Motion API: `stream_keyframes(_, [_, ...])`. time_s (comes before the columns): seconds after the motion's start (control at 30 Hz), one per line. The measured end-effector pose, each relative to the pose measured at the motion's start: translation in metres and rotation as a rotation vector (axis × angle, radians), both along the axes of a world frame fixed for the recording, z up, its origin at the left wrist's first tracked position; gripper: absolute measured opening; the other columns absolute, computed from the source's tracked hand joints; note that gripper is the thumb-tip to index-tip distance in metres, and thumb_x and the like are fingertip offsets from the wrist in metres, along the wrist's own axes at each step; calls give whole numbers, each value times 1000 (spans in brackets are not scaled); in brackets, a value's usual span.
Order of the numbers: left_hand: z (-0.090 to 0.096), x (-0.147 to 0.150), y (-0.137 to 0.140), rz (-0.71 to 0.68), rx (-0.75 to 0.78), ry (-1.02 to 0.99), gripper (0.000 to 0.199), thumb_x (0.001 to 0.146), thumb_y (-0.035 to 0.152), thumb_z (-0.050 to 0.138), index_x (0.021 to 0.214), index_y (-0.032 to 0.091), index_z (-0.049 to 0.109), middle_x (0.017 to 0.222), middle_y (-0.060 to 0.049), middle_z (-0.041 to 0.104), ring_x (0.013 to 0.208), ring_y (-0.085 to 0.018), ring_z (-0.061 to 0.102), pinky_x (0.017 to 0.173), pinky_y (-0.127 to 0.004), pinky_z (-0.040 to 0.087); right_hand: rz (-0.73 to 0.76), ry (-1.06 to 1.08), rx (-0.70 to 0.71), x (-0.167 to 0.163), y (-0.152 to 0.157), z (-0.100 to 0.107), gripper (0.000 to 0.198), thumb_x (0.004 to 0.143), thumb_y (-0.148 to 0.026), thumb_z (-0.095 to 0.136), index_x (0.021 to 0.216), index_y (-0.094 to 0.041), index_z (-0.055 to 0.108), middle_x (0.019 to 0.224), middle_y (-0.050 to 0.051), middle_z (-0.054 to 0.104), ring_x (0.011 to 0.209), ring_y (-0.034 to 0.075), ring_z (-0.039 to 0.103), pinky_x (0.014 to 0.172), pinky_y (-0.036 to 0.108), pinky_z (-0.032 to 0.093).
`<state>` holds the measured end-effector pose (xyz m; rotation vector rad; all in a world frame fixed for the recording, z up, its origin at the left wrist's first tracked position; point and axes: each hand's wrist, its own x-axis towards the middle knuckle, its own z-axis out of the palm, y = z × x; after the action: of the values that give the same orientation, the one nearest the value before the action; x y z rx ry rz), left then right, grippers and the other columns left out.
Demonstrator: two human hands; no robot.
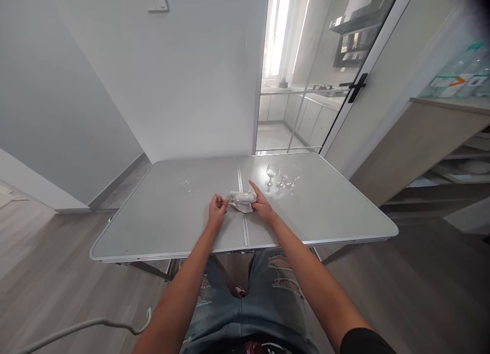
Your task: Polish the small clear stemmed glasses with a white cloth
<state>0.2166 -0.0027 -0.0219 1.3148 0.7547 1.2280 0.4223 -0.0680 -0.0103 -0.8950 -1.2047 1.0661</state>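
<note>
The left hand (217, 207) is curled nearly closed, its thumb and fingers pinching the narrow end of a clear glass (240, 197); a small dark patch shows among those fingers, too small to make out. The right hand (263, 208) is partly open, gripping a white cloth (245, 208) gathered about the wider end of the glass, one digit standing out straight and pointing away from the body. The glass lies on its side between the two hands, over the seam of the bench (161, 216). One cloth is in view. Three stemmed glasses (282, 177) stand upright close together beyond the right hand; further left on the bench is more clear glassware (185, 183), too faint to count surely. Both forearms reach forward from the body and converge toward the middle of the bench, the left wrist bent slightly inward, the hands near each other but apart.
</note>
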Motion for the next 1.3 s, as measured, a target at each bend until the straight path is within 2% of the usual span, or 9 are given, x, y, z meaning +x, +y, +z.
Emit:
stream_keyframes(0.1, [1, 1, -1, 10, 80, 86, 43, 85, 48, 71, 80, 23, 38, 72, 6, 41, 57, -8, 35, 52, -21, 31, -104, -5, 64, 2, 3, -2, 95, 69, -8, 56, 157, -34, 32, 117, 2, 66, 110, 22, 60, 108, 47, 44])
stream_keyframes(0.2, [4, 0, -4, 50, 202, 239, 29, 87, 45, 69, 86, 21, 53, 74, 4, 46, 63, -10, 42, 60, -23, 36, -198, 0, 114, 4, 7, -5, 93, 67, -8, 56, 154, -38, 37, 135, 1, 59, 130, 24, 51, 118, 50, 33])
stream_keyframes(0.3, [6, -1, -6, 87, 319, 361, 20, 90, 40, 66, 98, 22, 67, 77, 1, 53, 68, -13, 49, 64, -25, 39, -217, -6, 137, 6, 9, -7, 93, 66, -8, 55, 153, -38, 39, 139, 0, 58, 133, 24, 49, 122, 53, 26])
stream_keyframes(0.4, [7, 0, -8, 130, 440, 440, 18, 93, 35, 62, 97, 23, 74, 83, -2, 57, 73, -15, 54, 69, -28, 43, -209, -38, 144, 6, 10, -8, 93, 65, -8, 53, 153, -38, 40, 139, 0, 57, 134, 25, 48, 123, 55, 21])
stream_keyframes(0.63, [2, 5, -11, 162, 595, 645, 19, 97, 31, 57, 100, 24, 74, 86, -4, 58, 76, -17, 56, 71, -30, 45, -261, -112, 186, 8, 10, -9, 90, 66, -6, 52, 149, -39, 46, 143, 0, 55, 141, 25, 43, 125, 56, 20])
stream_keyframes(0.8, [-2, 5, -11, 214, 696, 808, 16, 97, 27, 58, 103, 23, 72, 94, -7, 61, 89, -22, 55, 80, -35, 45, -196, -147, 209, 6, 9, -9, 89, 68, -4, 51, 151, -34, 44, 145, 2, 55, 142, 26, 43, 126, 57, 17])
stream_keyframes(0.97, [1, 4, -13, 240, 712, 846, 17, 98, 23, 54, 102, 24, 71, 96, -8, 60, 93, -24, 51, 82, -36, 44, -207, -225, 223, 4, 8, -11, 88, 69, -5, 52, 150, -38, 45, 154, -2, 47, 150, 25, 31, 127, 57, 9])
stream_keyframes(1.13, [4, 3, -13, 269, 685, 760, 17, 96, 19, 56, 97, 24, 72, 93, -8, 58, 93, -25, 50, 79, -36, 43, -172, -257, 166, 4, 10, -11, 87, 66, -4, 52, 146, -37, 50, 142, -1, 57, 139, 26, 43, 124, 57, 18])
stream_keyframes(1.3, [1, 5, -8, 232, 629, 719, 17, 94, 20, 58, 92, 24, 74, 87, -7, 54, 88, -24, 50, 79, -35, 42, -35, -164, 42, 8, 10, -6, 81, 62, -8, 55, 141, -25, 56, 104, 3, 68, 96, 24, 60, 103, 50, 46])
